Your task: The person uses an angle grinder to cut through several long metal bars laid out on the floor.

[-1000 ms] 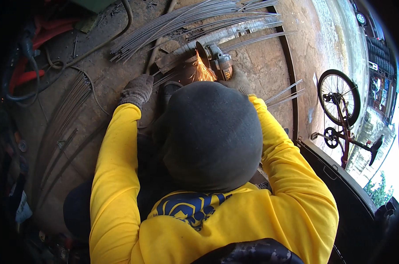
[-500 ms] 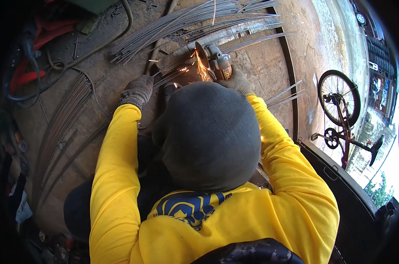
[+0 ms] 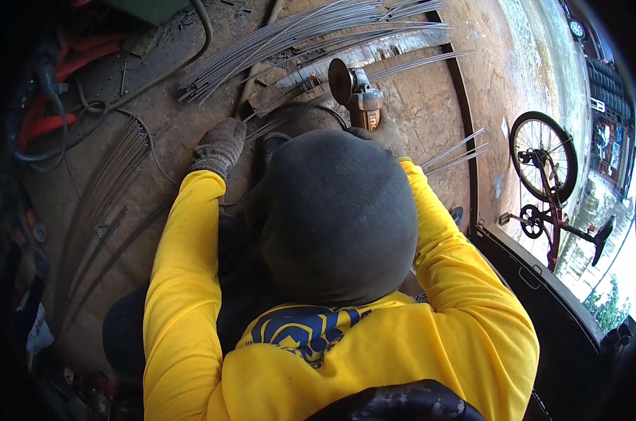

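Note:
In its grey knit glove, my right hand is closed round the body of an angle grinder. The grinder's round disc is raised off the metal, and no sparks show. My left hand, gloved too, is closed at the ends of thin metal rods, which run off to the right of it. Dark head covering hides what lies between my forearms. Just beyond the rods lies a long flat bar with a worn, pale surface.
A bundle of thin rods lies across the far floor. More rods are at the left, near a cable and red-handled tools. A metal edge runs along the right; a bicycle stands beyond.
Sparks flew from the disc earlier and are gone now. My right hand has drawn the grinder up and to the right, turning its disc. My left hand has stayed in place.

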Available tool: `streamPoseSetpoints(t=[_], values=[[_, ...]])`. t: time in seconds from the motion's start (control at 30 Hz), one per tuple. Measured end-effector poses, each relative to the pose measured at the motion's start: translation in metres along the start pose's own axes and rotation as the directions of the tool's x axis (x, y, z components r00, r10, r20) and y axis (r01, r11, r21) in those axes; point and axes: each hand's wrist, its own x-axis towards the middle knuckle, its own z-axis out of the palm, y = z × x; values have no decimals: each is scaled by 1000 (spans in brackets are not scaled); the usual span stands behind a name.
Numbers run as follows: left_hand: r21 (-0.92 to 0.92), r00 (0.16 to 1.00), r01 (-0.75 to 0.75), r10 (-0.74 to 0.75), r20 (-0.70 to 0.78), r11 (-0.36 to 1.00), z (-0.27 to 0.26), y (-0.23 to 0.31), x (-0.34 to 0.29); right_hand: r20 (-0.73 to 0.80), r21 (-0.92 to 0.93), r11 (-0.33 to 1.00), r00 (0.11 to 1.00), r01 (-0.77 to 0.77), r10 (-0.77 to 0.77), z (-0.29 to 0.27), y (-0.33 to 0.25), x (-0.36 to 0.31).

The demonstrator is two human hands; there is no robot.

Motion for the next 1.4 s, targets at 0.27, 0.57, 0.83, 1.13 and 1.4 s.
streamPoseSetpoints(t=[0.27,0.57,0.83,1.13,1.4], values=[[9,988,-70,71,-135,998,7,-3,7,-8,61,998,1000,-18,18,4,12,-6],[263,977,-60,111,-181,963,-20,20,-18,-47,170,985,999,0,8,0,-8,-10],[-106,974,-218,223,38,970,-68,88,-63,-24,588,794,984,156,-175,-3,-38,8],[-341,966,-195,240,94,920,-17,81,-71,37,863,476,918,170,-394,7,-122,21],[-419,983,-126,170,69,899,-14,58,-76,86,898,424,899,117,-429,24,-125,21]])
